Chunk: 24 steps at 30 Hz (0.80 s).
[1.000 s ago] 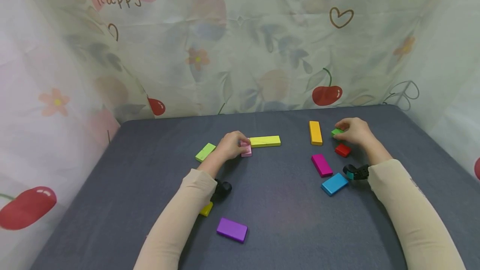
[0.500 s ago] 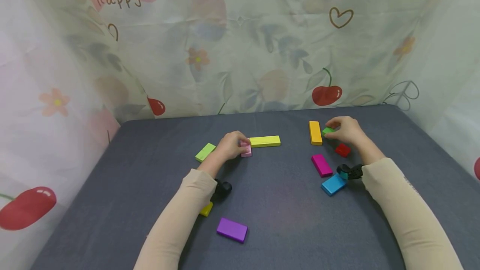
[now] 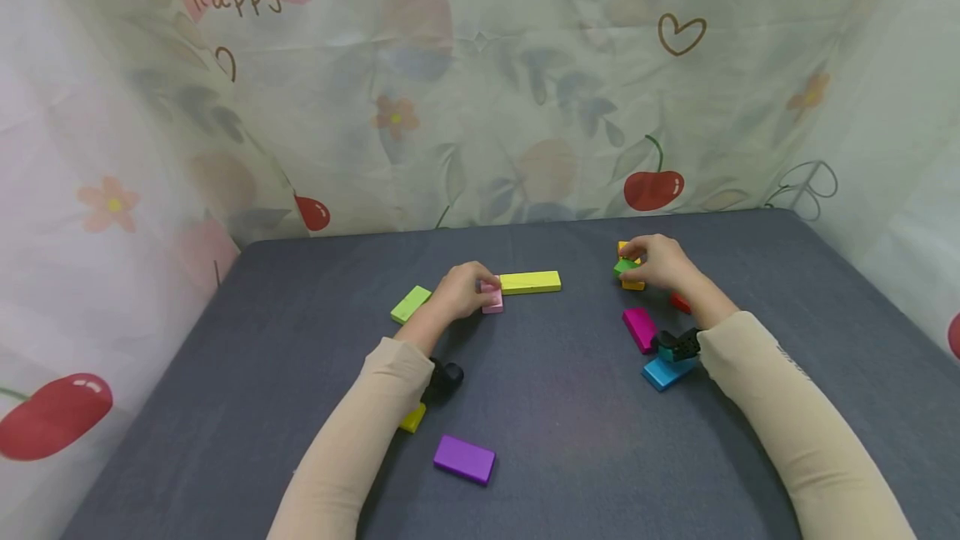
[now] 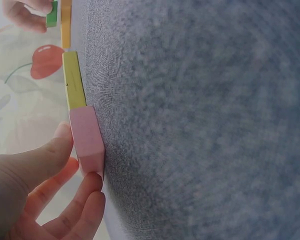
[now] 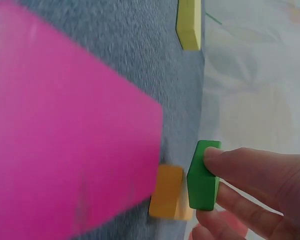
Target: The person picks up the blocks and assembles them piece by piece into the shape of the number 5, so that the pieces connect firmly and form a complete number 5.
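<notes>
My left hand [image 3: 459, 290] pinches a pink block [image 4: 87, 130] between thumb and fingers, low on the dark cloth. The pink block sits against the left end of a long yellow block [image 3: 530, 282]. Over on the right, my right hand [image 3: 660, 263] grips a small green block [image 5: 204, 180] by thumb and fingers. In the head view this green block overlaps the orange block [image 3: 633, 284], hiding its middle; the right wrist view has it raised off the cloth beside the orange one.
Below my right hand lie a magenta block [image 3: 639, 330], a blue block [image 3: 667, 373] and a partly hidden red block [image 3: 681, 302]. Around my left arm are a light green block [image 3: 411, 304], a darker yellow block [image 3: 412, 418] and a purple block [image 3: 464, 459]. A printed curtain [image 3: 480, 90] hangs behind.
My right hand has carried the green block leftward, from beyond the red block to the orange block. The left hand and pink block have stayed in place.
</notes>
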Available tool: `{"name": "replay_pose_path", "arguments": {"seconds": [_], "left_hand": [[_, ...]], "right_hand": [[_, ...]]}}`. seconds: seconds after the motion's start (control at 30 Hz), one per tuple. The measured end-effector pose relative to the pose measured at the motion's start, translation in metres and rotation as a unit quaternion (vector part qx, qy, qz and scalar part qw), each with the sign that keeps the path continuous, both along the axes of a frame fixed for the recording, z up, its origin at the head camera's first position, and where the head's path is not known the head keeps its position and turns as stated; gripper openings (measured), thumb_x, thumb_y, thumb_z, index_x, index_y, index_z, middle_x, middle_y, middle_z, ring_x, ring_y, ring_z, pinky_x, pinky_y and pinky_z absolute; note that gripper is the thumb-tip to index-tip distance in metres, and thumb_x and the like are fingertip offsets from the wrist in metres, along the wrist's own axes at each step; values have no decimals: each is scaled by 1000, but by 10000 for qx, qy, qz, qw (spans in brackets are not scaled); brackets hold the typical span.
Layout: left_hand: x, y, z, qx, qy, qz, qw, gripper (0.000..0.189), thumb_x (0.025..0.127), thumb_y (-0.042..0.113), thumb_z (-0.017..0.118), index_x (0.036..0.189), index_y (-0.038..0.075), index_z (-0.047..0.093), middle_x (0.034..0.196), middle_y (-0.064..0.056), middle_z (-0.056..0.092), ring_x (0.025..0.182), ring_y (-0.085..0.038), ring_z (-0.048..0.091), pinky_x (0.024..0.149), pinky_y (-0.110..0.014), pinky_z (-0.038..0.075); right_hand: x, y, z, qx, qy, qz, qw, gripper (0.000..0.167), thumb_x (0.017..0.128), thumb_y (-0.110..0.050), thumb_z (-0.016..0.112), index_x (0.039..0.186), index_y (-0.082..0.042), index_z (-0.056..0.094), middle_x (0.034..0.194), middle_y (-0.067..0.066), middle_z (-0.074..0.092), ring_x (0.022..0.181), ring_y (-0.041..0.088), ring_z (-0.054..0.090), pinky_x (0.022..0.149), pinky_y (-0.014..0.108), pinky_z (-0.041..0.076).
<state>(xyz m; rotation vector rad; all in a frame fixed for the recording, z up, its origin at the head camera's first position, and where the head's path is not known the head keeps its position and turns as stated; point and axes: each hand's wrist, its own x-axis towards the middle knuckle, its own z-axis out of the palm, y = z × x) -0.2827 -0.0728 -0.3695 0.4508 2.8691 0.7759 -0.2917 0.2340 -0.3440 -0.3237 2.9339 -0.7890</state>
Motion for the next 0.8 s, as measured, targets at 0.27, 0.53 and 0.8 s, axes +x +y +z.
{"name": "replay_pose_path", "arguments": {"seconds": [0.27, 0.53, 0.8], "left_hand": [[0, 0, -1, 13, 10, 2, 10000, 25, 86, 13, 66, 111, 10, 69, 120, -8, 62, 114, -24, 55, 100, -39, 44], [0, 0, 0, 27, -49, 43, 10000, 24, 86, 13, 66, 110, 11, 70, 119, -8, 62, 113, -23, 56, 99, -39, 45], [0, 0, 0, 43, -51, 81, 9999, 24, 86, 13, 67, 110, 11, 70, 120, -8, 62, 113, -23, 56, 99, -39, 45]], "right_hand": [[-2, -14, -5, -166, 92, 296, 9994, 36, 83, -9, 67, 114, 9, 60, 114, 28, 60, 108, 40, 52, 94, 51, 43], [-4, -27, -8, -130, 98, 466, 9988, 37, 82, -8, 67, 114, 8, 60, 112, 27, 61, 104, 39, 56, 89, 48, 47], [-4, -38, -10, -226, 20, 628, 9978, 36, 81, -6, 68, 113, 9, 60, 111, 27, 61, 103, 40, 57, 86, 45, 50]]}}
